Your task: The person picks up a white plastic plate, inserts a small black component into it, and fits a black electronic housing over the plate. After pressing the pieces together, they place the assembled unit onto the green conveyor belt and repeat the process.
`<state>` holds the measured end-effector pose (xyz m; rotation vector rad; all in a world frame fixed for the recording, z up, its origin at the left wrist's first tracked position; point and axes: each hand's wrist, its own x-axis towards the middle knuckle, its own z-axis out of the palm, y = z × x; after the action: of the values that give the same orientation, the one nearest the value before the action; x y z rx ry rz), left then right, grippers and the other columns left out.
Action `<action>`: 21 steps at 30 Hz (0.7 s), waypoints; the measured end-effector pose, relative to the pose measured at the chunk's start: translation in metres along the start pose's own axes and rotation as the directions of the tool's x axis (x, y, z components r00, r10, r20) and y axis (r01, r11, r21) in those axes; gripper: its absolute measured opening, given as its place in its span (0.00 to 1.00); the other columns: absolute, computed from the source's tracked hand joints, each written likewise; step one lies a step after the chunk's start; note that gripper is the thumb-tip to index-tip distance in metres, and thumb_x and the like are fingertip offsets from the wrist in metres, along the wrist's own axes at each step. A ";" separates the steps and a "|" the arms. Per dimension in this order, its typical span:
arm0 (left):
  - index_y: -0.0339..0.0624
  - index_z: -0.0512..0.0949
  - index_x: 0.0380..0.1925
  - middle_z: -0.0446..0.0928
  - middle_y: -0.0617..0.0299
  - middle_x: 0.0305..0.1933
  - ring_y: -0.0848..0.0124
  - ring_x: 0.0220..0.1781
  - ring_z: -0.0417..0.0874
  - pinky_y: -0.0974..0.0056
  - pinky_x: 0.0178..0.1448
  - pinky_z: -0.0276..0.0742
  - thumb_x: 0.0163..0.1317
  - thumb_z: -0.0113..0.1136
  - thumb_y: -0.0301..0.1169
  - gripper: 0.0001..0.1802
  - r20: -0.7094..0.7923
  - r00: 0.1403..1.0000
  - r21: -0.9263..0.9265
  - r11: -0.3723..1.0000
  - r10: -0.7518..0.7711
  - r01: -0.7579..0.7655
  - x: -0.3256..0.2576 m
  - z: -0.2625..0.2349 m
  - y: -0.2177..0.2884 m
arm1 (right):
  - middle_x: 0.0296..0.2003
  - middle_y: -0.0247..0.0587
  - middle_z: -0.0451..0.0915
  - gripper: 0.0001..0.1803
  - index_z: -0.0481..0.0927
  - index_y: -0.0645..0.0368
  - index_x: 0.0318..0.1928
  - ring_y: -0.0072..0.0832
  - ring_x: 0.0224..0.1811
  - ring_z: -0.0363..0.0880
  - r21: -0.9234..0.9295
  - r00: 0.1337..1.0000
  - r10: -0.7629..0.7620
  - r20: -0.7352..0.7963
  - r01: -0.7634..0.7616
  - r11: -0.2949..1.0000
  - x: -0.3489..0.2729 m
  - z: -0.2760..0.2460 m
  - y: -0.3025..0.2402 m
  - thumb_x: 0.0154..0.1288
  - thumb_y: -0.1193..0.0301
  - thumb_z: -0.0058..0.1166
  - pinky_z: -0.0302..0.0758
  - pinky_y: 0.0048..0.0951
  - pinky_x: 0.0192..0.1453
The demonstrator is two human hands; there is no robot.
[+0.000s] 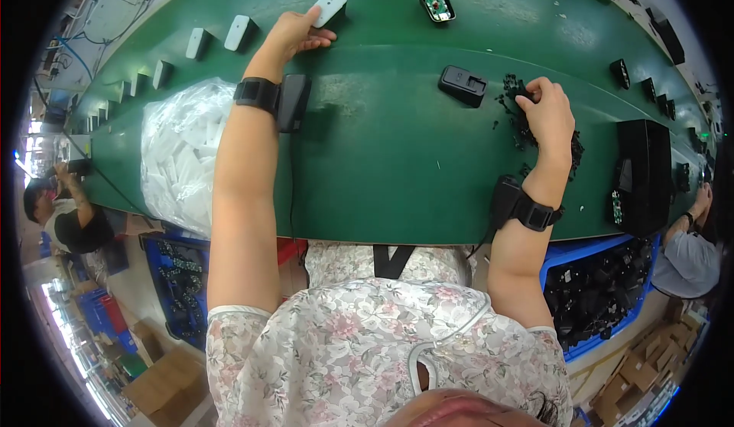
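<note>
At the far side of the green table, my left hand point(297, 35) is beside a white-topped black device point(330, 9). Its thumb touches the device's edge, and the other fingers stretch out loosely just below. My right hand point(549, 112) is over a scattered pile of small black plastic parts point(521, 130), thumb and fingertips pinched on a small dark piece partly hidden by the fingers. Left of that pile lies a black housing point(462, 85) with a recess in its top. Farther back, an open black shell point(436, 3) shows a green circuit board inside.
Several white-topped devices point(197, 43) stand in a row along the left. A clear bag of white pieces point(182, 152) lies by my left forearm. At right are a black box point(644, 175) and a blue crate point(600, 293) of black parts. Other people sit on both sides.
</note>
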<state>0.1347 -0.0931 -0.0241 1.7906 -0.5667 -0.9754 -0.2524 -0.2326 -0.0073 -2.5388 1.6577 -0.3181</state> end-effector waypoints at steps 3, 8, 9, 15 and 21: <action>0.31 0.71 0.45 0.82 0.54 0.33 0.76 0.28 0.80 0.77 0.27 0.73 0.69 0.48 0.49 0.27 -0.002 0.995 0.189 0.977 -0.096 0.094 -0.001 -0.009 0.000 | 0.37 0.37 0.78 0.11 0.78 0.55 0.38 0.34 0.42 0.77 0.070 0.995 0.016 0.099 -0.023 0.997 -0.001 -0.005 -0.006 0.55 0.67 0.62 0.73 0.35 0.44; 0.32 0.76 0.32 0.78 0.60 0.21 0.77 0.17 0.73 0.72 0.19 0.68 0.66 0.52 0.51 0.27 -0.109 0.992 0.444 0.889 -0.068 0.110 0.010 -0.013 0.001 | 0.33 0.39 0.80 0.08 0.78 0.57 0.34 0.36 0.39 0.78 0.105 0.996 0.039 0.076 -0.047 0.993 0.001 -0.003 -0.009 0.57 0.68 0.59 0.73 0.35 0.43; 0.31 0.76 0.29 0.77 0.60 0.19 0.76 0.14 0.72 0.71 0.17 0.67 0.65 0.53 0.50 0.27 -0.162 0.986 0.538 0.834 -0.038 0.121 0.011 -0.012 0.001 | 0.33 0.39 0.80 0.08 0.78 0.57 0.34 0.36 0.39 0.78 0.108 0.997 0.025 0.072 -0.033 0.994 0.001 -0.004 -0.010 0.57 0.68 0.59 0.73 0.35 0.43; 0.31 0.61 0.52 0.81 0.48 0.31 0.55 0.31 0.83 0.54 0.36 0.78 0.60 0.57 0.54 0.36 -0.390 0.782 0.823 0.565 0.487 0.059 -0.011 -0.010 -0.011 | 0.34 0.40 0.80 0.09 0.76 0.56 0.36 0.38 0.40 0.79 0.018 1.000 -0.012 0.025 0.011 1.000 0.006 0.000 -0.014 0.61 0.65 0.56 0.73 0.38 0.43; 0.46 0.74 0.33 0.78 0.58 0.33 0.55 0.33 0.81 0.53 0.35 0.76 0.62 0.57 0.43 0.13 0.029 0.663 0.787 0.392 0.748 -0.477 -0.165 0.044 -0.011 | 0.26 0.41 0.79 0.05 0.70 0.62 0.33 0.28 0.26 0.80 0.314 0.995 0.101 -0.007 -0.094 0.945 0.008 -0.001 0.005 0.64 0.74 0.49 0.74 0.31 0.36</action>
<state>0.0045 0.0098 0.0174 2.0809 -1.4584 0.1962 -0.2537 -0.2419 -0.0061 -2.2217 1.5877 -0.5550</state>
